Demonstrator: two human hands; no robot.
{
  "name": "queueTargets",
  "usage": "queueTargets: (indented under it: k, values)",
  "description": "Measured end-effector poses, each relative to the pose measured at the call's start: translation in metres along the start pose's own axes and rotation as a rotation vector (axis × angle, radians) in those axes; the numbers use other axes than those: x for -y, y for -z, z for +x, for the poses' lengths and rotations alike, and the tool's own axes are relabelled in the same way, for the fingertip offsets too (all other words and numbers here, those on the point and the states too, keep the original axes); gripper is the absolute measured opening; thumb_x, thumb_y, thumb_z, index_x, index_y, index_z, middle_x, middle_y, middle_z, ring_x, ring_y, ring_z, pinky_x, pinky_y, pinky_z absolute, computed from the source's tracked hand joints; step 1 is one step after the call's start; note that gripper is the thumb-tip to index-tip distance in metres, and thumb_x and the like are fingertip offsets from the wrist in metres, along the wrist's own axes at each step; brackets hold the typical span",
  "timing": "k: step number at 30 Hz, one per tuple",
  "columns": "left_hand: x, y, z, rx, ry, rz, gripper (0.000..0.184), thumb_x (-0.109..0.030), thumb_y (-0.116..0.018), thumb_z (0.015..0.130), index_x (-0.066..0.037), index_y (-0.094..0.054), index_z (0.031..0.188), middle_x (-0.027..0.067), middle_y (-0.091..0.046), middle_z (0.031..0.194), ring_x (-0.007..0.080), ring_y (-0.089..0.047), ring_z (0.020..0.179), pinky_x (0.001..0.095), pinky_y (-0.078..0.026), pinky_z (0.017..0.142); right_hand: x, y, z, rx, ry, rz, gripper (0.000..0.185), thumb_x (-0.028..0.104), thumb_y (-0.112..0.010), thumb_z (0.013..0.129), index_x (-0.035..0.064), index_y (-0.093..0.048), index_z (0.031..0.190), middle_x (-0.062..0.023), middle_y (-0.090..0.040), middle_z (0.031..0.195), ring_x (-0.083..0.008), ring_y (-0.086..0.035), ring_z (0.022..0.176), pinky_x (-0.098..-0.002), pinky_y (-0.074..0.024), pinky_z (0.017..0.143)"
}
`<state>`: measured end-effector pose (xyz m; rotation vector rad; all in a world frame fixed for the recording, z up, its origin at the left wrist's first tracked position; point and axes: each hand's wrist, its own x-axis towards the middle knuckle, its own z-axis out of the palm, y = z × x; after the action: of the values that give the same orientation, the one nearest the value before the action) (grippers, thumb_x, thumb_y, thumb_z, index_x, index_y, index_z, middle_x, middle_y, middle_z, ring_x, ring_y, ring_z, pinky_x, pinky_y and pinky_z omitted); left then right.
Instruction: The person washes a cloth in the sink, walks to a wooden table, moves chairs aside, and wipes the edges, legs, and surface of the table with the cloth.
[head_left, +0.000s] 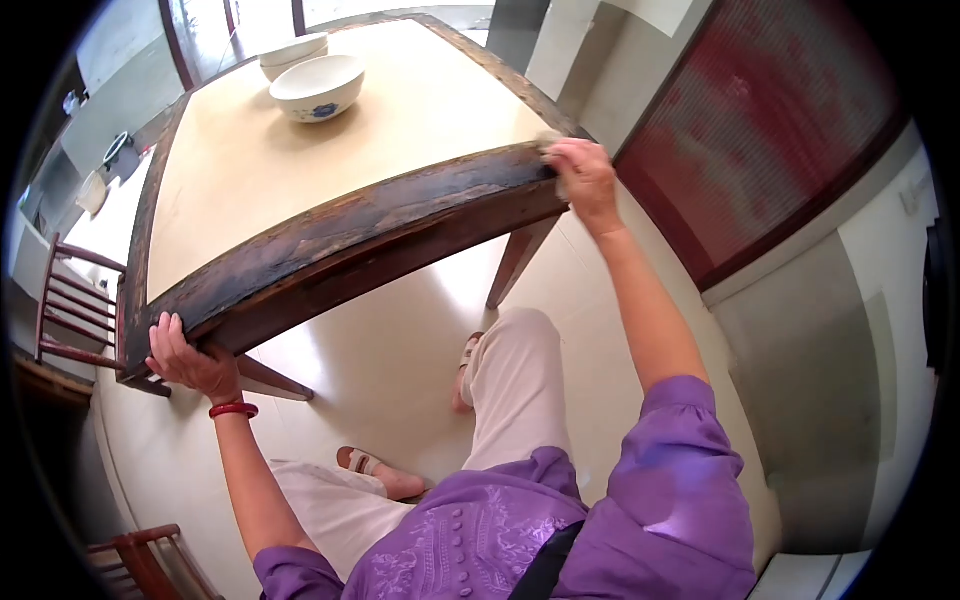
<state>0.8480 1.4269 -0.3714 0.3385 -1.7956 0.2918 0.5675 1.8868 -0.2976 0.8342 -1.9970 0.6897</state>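
A wooden table [400, 205] with a worn dark frame and a pale top panel stands before me. My left hand [195, 362], with a red bracelet at the wrist, grips the table's near left corner, fingers over the top edge. At the near right corner, my right hand [586, 180] is closed around a small pale cloth [549, 143] that touches the frame. Its shape is blurred and mostly hidden by the fingers. Farther back on the panel sits a white bowl [318, 88] with a blue flower pattern. Behind it are stacked white bowls [293, 52], partly hidden.
A wooden chair [75, 310] stands left of the table, and another chair [140, 560] is at the lower left. To the right are a wall and a red-framed panel [760, 130]. My sandalled feet are on the pale tiled floor [390, 380] near the table legs.
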Motion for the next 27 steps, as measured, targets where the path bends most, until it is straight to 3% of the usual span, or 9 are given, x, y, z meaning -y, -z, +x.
queueTargets:
  k: [2,6,8,11,14,16,21,24,27]
  values:
    - [-0.001,-0.002,-0.003,-0.017,0.023,0.004,0.040,-0.010,-0.048,0.085,-0.011,-0.049,0.125,0.0050,-0.055,0.128,0.0264,-0.045,0.128,0.0477,-0.016,0.112,0.001,0.004,0.002,-0.024,-0.094,-0.026,0.003,0.009,-0.062,0.081,0.0103,-0.065,0.082,-0.0061,-0.065,0.086,-0.0281,-0.057,0.085,-0.0373,-0.0453,0.079]
    - [-0.008,-0.003,0.001,-0.051,0.038,0.004,0.040,-0.009,-0.047,0.085,-0.011,-0.050,0.124,0.0051,-0.055,0.128,0.0272,-0.045,0.127,0.0478,-0.016,0.112,0.086,-0.018,-0.002,0.084,0.117,0.167,0.010,0.007,-0.069,0.078,0.0089,-0.068,0.088,-0.0062,-0.066,0.091,-0.0244,-0.057,0.089,-0.0339,-0.0473,0.083]
    - [-0.005,-0.001,-0.001,-0.028,0.016,0.021,0.040,-0.009,-0.047,0.085,-0.011,-0.050,0.125,0.0052,-0.055,0.128,0.0277,-0.046,0.126,0.0477,-0.016,0.111,0.099,-0.020,0.003,0.046,0.150,0.303,0.008,0.006,-0.069,0.075,0.0106,-0.063,0.078,-0.0049,-0.064,0.084,-0.0254,-0.057,0.085,-0.0363,-0.0470,0.080]
    - [0.000,-0.001,0.000,-0.009,-0.013,0.012,0.039,-0.010,-0.047,0.085,-0.011,-0.050,0.124,0.0053,-0.055,0.128,0.0279,-0.046,0.126,0.0478,-0.017,0.111,0.035,-0.013,0.003,0.048,0.174,0.084,0.002,0.009,-0.065,0.080,0.0101,-0.065,0.082,-0.0055,-0.065,0.086,-0.0265,-0.057,0.085,-0.0372,-0.0468,0.079]
    - [-0.004,0.002,-0.001,-0.010,0.014,-0.001,0.044,-0.003,-0.046,0.081,-0.010,-0.049,0.124,0.0053,-0.054,0.127,0.0280,-0.045,0.127,0.0465,-0.014,0.113,-0.014,0.003,0.005,-0.006,-0.100,-0.020,0.010,0.017,-0.059,0.087,0.0125,-0.066,0.082,-0.0055,-0.066,0.086,-0.0267,-0.056,0.082,-0.0385,-0.0439,0.077]
    - [-0.009,-0.001,0.002,-0.037,0.030,-0.009,0.044,-0.003,-0.046,0.081,-0.010,-0.049,0.124,0.0053,-0.054,0.127,0.0281,-0.045,0.127,0.0469,-0.014,0.112,0.006,-0.002,0.008,0.013,-0.049,-0.118,0.010,0.016,-0.058,0.087,0.0126,-0.065,0.080,-0.0056,-0.065,0.083,-0.0273,-0.056,0.079,-0.0389,-0.0434,0.075]
    - [-0.006,0.000,0.001,-0.014,0.018,-0.010,0.043,-0.007,-0.049,0.082,-0.012,-0.049,0.125,0.0048,-0.053,0.129,0.0281,-0.045,0.127,0.0467,-0.013,0.113,0.116,-0.032,0.005,-0.004,0.137,0.340,0.007,0.007,-0.067,0.076,0.0118,-0.063,0.079,-0.0036,-0.063,0.081,-0.0251,-0.056,0.080,-0.0349,-0.0467,0.075]
    - [-0.001,0.002,-0.001,0.021,-0.001,0.015,0.043,-0.008,-0.049,0.082,-0.012,-0.048,0.125,0.0048,-0.053,0.129,0.0279,-0.045,0.127,0.0464,-0.014,0.113,0.077,-0.021,0.007,0.028,0.193,0.202,0.005,0.009,-0.067,0.077,0.0112,-0.064,0.080,-0.0037,-0.065,0.083,-0.0252,-0.057,0.082,-0.0345,-0.0477,0.075]
    - [-0.004,0.000,0.001,-0.005,0.004,-0.013,0.044,-0.007,-0.050,0.081,-0.011,-0.048,0.125,0.0049,-0.053,0.128,0.0277,-0.044,0.127,0.0462,-0.013,0.113,0.004,-0.002,0.003,-0.013,-0.014,-0.023,0.005,0.009,-0.065,0.080,0.0106,-0.066,0.085,-0.0055,-0.066,0.086,-0.0274,-0.057,0.083,-0.0383,-0.0471,0.077]
